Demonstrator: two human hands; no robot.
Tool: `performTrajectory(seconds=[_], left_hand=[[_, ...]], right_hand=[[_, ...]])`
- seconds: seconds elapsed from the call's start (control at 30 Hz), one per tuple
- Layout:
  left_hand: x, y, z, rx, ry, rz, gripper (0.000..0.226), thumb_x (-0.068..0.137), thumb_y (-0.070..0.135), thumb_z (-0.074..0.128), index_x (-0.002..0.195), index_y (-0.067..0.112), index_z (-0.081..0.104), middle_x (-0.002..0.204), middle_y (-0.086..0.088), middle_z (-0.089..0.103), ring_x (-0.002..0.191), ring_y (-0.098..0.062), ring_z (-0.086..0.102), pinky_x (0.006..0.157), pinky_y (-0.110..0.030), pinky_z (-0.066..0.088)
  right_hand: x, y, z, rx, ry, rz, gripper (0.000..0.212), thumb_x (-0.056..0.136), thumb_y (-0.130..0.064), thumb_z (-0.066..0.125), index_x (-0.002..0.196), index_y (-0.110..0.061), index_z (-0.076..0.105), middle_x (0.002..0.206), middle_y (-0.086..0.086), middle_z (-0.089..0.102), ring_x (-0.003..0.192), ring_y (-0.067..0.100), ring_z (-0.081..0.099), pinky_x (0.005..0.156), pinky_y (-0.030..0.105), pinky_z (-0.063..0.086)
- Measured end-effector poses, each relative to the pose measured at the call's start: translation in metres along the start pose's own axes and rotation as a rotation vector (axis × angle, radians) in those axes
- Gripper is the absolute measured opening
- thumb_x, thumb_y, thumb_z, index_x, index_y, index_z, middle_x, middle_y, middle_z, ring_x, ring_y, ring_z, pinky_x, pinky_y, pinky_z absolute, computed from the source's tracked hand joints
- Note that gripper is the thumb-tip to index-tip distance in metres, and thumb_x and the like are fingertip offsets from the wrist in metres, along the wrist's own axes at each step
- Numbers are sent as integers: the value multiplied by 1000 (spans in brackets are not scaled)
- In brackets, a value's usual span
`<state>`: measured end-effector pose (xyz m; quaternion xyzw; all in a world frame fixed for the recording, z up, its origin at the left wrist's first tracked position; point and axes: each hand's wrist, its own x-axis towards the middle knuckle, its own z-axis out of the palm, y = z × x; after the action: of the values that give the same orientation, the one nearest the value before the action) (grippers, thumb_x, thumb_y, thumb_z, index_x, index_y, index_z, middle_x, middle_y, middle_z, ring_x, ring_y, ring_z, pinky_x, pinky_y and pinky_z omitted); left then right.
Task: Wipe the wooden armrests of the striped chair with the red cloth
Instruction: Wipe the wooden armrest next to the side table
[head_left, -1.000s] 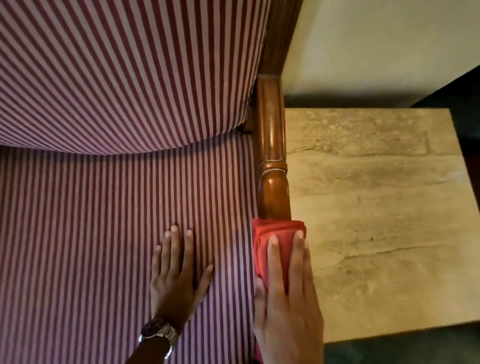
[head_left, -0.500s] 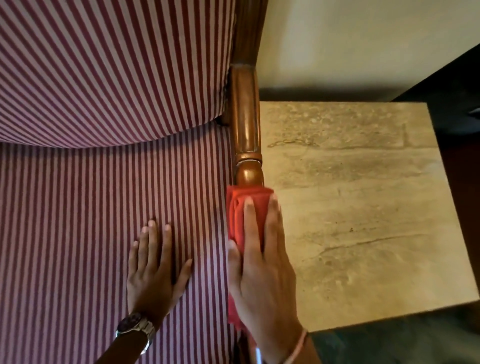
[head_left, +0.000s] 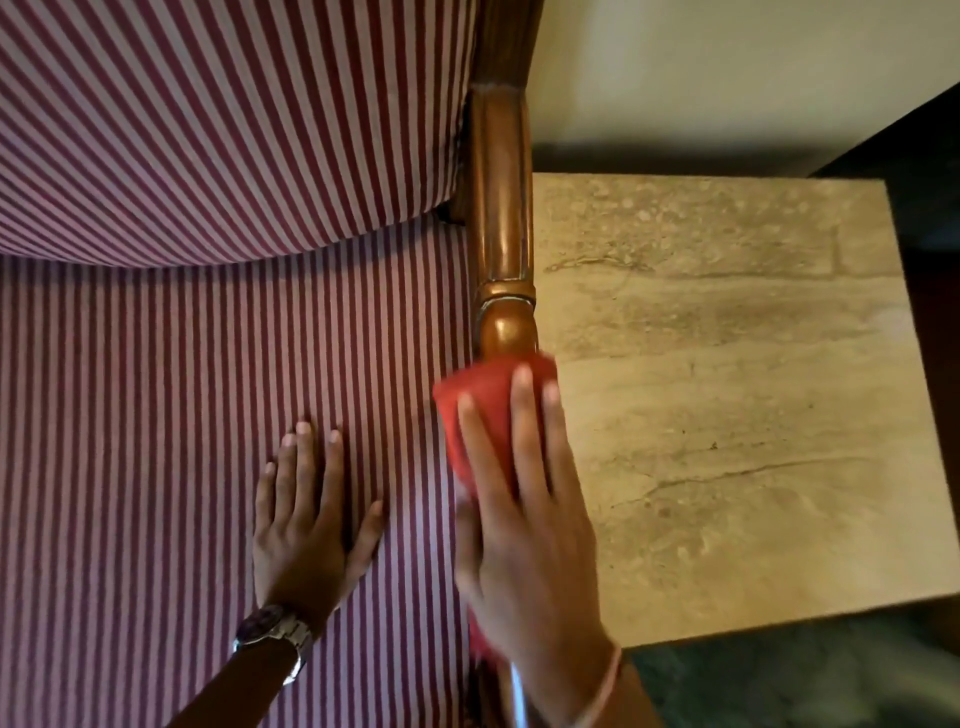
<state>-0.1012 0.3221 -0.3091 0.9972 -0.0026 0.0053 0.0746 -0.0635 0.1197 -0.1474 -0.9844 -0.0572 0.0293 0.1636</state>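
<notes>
A right hand (head_left: 524, 525), fingers flat, presses a red cloth (head_left: 480, 410) onto the wooden armrest (head_left: 503, 218). Beside the armrest, the left hand (head_left: 306, 525) lies splayed on the striped seat (head_left: 156, 415); a stone tabletop (head_left: 727, 389) abuts its other edge.

A left hand (head_left: 306, 525) lies flat on the chair seat (head_left: 156, 467), left of the armrest (head_left: 503, 228). A right hand (head_left: 524, 530) presses a cloth (head_left: 485, 410) onto the armrest's near part. The backrest (head_left: 218, 119) rises at the far side; a table (head_left: 737, 395) stands just right of the armrest.
</notes>
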Motion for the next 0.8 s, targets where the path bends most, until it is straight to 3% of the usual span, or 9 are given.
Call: performTrajectory(seconds=[0.17,0.3,0.43,0.57,0.67,0.73,0.8], left_hand=[[1,1,-1,32,12,-2,81,98,61,33,162,15,17,171,-17,16,159,-31,16,128,-47,15],[1,1,-1,39,16,-5,82,97,60,36,162,15,16,170,-17,17,159,-30,15,129,-47,15],[-1,-2,6,60,29,-6,83,96,61,38,162,15,16,171,-15,14,160,-28,13,130,-44,11],[0,-4,9,85,23,-11,83,96,62,35,162,16,14,172,-14,10,160,-27,10,130,-42,7],[0,0,3,91,23,0,82,97,61,36,162,16,14,171,-16,14,160,-28,12,130,-44,11],[1,3,-3,94,31,-3,81,98,59,37,162,14,17,170,-17,17,159,-30,16,129,-45,15],[1,4,-7,61,42,-3,80,98,58,37,161,12,20,169,-19,20,158,-32,20,128,-48,21]], right_hand=[[132,5,-11,59,101,53,63,107,-29,44,164,-18,20,174,20,7,162,38,2,123,48,40],[44,-1,1,46,94,107,62,109,-32,45,165,-19,20,174,18,4,163,33,1,126,43,36],[-49,-8,3,19,-24,96,71,102,-28,51,165,-21,19,175,16,2,163,34,2,126,50,32],[42,-3,1,68,69,64,65,103,-28,47,163,-19,25,173,23,9,161,40,7,114,47,51],[126,0,-5,40,137,100,65,103,-26,46,164,-19,24,172,24,10,161,42,8,115,43,50],[122,-1,-4,12,135,92,63,106,-29,42,164,-19,21,173,23,8,161,40,7,117,42,48],[65,-5,-2,23,105,111,61,110,-34,41,165,-22,18,174,19,4,162,35,5,116,42,50]])
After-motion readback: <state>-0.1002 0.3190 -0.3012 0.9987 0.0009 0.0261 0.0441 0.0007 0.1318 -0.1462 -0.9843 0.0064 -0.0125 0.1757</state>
